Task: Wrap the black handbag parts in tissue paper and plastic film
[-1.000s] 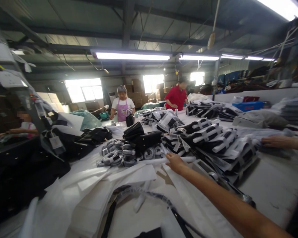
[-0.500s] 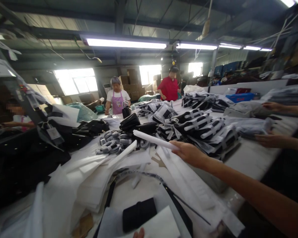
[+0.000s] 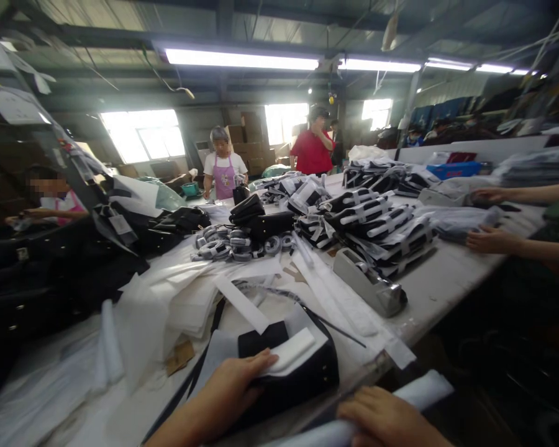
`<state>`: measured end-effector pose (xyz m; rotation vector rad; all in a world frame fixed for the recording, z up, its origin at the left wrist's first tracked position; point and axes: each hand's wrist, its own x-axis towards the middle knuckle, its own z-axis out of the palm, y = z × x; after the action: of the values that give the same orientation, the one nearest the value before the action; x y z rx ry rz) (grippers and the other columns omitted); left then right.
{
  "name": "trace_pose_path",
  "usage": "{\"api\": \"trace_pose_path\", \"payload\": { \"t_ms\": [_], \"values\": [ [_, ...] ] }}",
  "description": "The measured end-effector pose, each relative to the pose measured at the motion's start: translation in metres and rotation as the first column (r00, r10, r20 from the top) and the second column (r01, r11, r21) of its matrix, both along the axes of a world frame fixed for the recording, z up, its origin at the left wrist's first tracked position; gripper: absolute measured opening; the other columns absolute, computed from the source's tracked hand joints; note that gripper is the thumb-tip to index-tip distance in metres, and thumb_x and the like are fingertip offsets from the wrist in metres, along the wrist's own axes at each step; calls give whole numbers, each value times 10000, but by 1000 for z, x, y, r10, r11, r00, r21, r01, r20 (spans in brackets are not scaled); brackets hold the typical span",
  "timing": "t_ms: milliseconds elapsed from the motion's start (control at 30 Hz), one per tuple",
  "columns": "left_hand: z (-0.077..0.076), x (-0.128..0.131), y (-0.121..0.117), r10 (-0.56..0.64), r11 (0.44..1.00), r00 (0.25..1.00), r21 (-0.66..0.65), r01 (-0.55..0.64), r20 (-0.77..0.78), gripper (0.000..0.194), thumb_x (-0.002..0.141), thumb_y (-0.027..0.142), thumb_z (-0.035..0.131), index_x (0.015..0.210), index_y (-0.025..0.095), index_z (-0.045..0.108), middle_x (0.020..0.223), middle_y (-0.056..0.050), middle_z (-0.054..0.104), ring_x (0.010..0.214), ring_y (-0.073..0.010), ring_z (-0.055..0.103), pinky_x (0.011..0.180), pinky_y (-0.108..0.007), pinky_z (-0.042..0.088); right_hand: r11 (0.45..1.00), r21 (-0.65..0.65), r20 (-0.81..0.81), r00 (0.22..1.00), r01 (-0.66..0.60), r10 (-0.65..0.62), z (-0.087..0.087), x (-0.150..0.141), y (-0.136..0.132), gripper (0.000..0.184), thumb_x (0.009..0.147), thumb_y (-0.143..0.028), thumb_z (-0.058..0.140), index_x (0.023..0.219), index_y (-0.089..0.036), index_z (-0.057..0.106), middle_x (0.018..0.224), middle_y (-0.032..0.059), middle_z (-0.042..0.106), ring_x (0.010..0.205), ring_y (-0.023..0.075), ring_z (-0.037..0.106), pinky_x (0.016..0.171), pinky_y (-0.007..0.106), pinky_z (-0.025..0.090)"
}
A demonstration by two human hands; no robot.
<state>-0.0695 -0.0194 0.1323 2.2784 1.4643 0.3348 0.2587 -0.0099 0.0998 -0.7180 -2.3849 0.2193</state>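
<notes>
In front of me a black handbag lies on the table, its strap looped away from me. White sheets are tucked around it. My left hand is at the bag, closed with its fingertips on a folded white foam piece. Another flat white strip rests across the far side of the bag. At the near edge, my right hand is wrapped around a rolled white foam sheet, which sticks out past both sides of the hand.
A grey tape dispenser stands right of the bag, beside long white wrap. Wrapped black straps are piled behind it. Loose white sheets spread leftward. A co-worker's hands touch wrapped goods at right. Other people stand across the table.
My right hand has drawn back from the middle of the table to the near edge. My left hand has come further into view over the bag. A flat white strip now rests across the bag's far side.
</notes>
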Motion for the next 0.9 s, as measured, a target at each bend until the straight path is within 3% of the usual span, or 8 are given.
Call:
{"api": "trace_pose_path", "payload": {
  "t_ms": [33,167,267,367,533,633,767,900],
  "values": [
    [2,1,0,-1,1000,1000,-4,1,5,670,755,52,494,1379,291,533,1404,18,597,1220,-212,615,1041,-331,454,999,25,23,999,-32,31,-11,-17,-3,186,980,-380,547,1027,-275,694,830,0,758,713,166,711,644,228,566],
    [-2,4,0,12,999,999,-33,-13,-36,671,733,24,535,1361,259,557,1401,-44,588,1233,-208,607,1042,-334,468,971,214,-154,985,110,-78,-45,-84,-6,235,1024,-254,450,1049,-223,682,944,41,741,819,206,669,731,315,501],
    [-10,5,1,43,999,998,-18,-44,-56,646,755,43,554,1363,264,555,1398,-52,584,1231,-222,608,1031,-354,490,925,320,-286,952,205,-113,-59,-121,-6,217,1010,-246,489,936,-249,693,796,9,703,698,192,612,654,314,432],
    [-24,3,-1,69,997,995,32,-67,-68,663,763,29,529,1380,273,533,1415,-49,567,1242,-222,596,1030,-348,493,918,303,-317,936,255,-155,-67,-139,-5,252,1004,-211,480,863,-241,686,701,5,660,604,178,569,581,304,384],
    [-56,-1,-17,52,972,991,235,-22,-121,791,739,11,504,1474,282,396,1507,-55,469,1312,-186,534,1050,-304,472,933,312,-296,952,178,-83,-76,-131,-5,309,1043,-210,394,955,-208,690,769,18,717,604,160,635,537,290,438],
    [-73,2,-27,95,920,971,393,-1,-219,828,740,48,532,1513,257,321,1545,-61,422,1358,-197,489,1065,-330,473,950,299,-274,962,85,0,-69,-114,-6,282,1053,-242,407,1016,-202,684,840,13,754,660,140,688,573,258,512],
    [-90,10,-32,196,818,901,572,67,-386,799,762,-32,445,1505,243,336,1524,-50,450,1349,-184,499,1047,-353,502,942,317,-128,979,-109,157,-40,-81,5,278,1024,-148,448,1227,-173,635,1052,45,775,959,154,724,925,312,558],
    [-90,18,-34,260,767,832,628,130,-491,743,804,-36,418,1498,220,352,1502,-67,477,1329,-197,524,1015,-357,534,918,388,124,991,-86,41,-33,-56,32,422,1018,-130,451,1430,-202,504,1371,48,634,1314,231,547,1148,443,416]
  ]
}}
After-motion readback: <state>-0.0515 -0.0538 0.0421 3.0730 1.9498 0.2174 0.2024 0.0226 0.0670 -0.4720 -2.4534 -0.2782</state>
